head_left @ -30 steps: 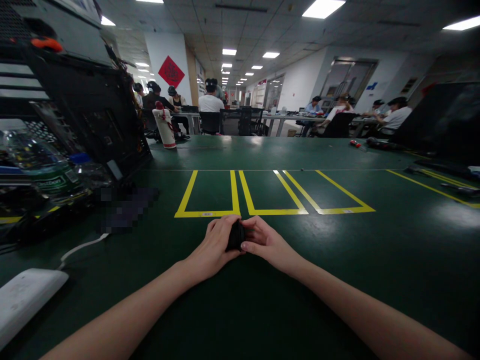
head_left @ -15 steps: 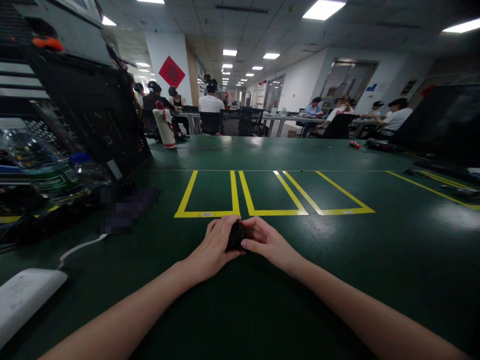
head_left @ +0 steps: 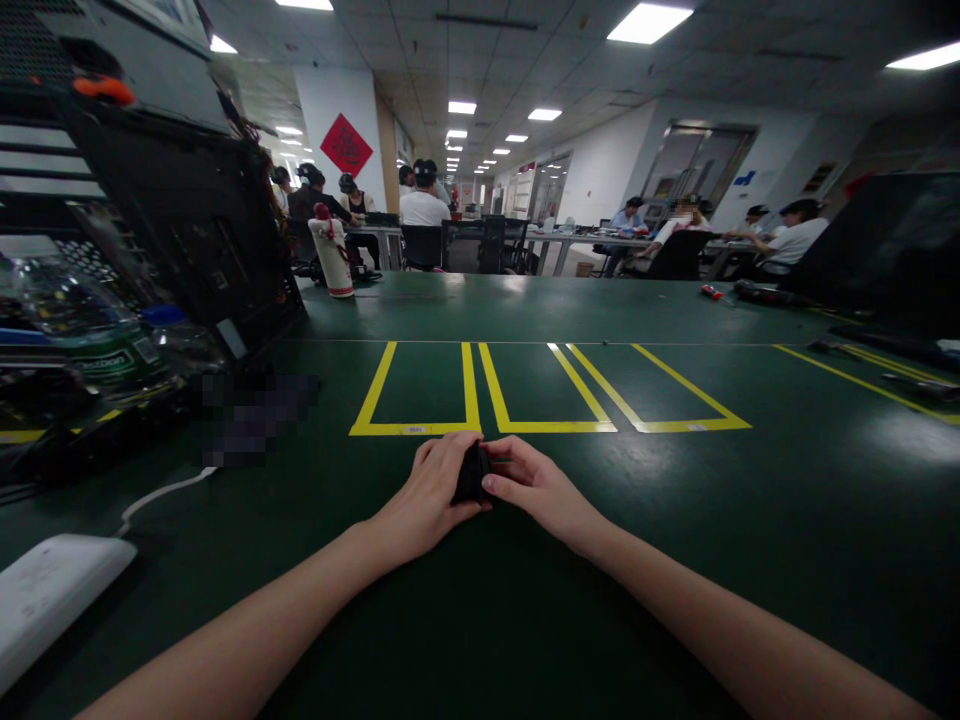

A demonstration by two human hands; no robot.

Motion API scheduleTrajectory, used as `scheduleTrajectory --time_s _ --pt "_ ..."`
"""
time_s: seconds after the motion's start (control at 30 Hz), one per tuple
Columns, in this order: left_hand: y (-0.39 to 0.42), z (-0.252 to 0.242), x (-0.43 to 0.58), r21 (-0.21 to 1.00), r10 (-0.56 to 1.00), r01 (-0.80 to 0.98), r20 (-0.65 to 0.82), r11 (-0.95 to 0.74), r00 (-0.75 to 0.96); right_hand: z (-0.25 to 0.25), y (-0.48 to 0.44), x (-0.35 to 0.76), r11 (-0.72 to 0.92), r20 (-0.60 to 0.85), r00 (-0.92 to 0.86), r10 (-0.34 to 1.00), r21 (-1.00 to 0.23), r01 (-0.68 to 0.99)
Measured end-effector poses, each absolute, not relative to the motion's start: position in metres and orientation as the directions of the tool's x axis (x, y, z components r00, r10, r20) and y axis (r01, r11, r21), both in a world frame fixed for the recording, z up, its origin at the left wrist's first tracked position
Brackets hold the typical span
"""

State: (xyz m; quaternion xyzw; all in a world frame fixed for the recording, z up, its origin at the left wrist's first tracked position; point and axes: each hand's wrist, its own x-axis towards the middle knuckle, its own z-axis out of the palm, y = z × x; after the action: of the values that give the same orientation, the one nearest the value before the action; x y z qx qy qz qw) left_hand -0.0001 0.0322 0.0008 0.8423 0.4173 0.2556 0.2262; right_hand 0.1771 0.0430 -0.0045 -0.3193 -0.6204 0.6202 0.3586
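My left hand (head_left: 433,490) and my right hand (head_left: 532,485) meet on the green table (head_left: 675,520), just in front of the yellow taped boxes (head_left: 480,400). Both are closed around a small black object (head_left: 472,474) held between them. Most of it is hidden by my fingers, so I cannot make out what it is. My forearms rest low over the tabletop.
A black open computer case (head_left: 172,220) and a plastic water bottle (head_left: 82,330) stand at the left, with a white device (head_left: 52,590) and its cable near the front left edge. A white flask (head_left: 332,255) stands further back. Other people sit at distant tables.
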Motion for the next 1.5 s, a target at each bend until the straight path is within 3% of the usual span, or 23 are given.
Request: scheduleTrajectory --time_s 0.5,1.0,1.2,1.5 --pt "0.036 -0.010 0.001 0.546 0.792 0.581 0.329 -0.604 0.513 -0.006 0.043 0.175 0.046 0.059 -0.524 0.850 -0.998 -0.037" --pt "0.029 0.007 -0.001 0.580 0.808 0.585 0.248 -0.566 0.535 -0.002 0.042 0.176 0.021 0.032 -0.529 0.848 -0.999 -0.027" --pt "0.032 0.001 0.000 0.573 0.804 0.581 0.276 -0.578 0.527 -0.007 0.042 0.176 0.015 0.063 -0.539 0.840 -0.996 -0.092" --pt "0.034 -0.005 0.001 0.561 0.804 0.587 0.305 -0.584 0.510 -0.004 0.042 0.175 0.033 0.049 -0.520 0.853 -0.999 -0.041"
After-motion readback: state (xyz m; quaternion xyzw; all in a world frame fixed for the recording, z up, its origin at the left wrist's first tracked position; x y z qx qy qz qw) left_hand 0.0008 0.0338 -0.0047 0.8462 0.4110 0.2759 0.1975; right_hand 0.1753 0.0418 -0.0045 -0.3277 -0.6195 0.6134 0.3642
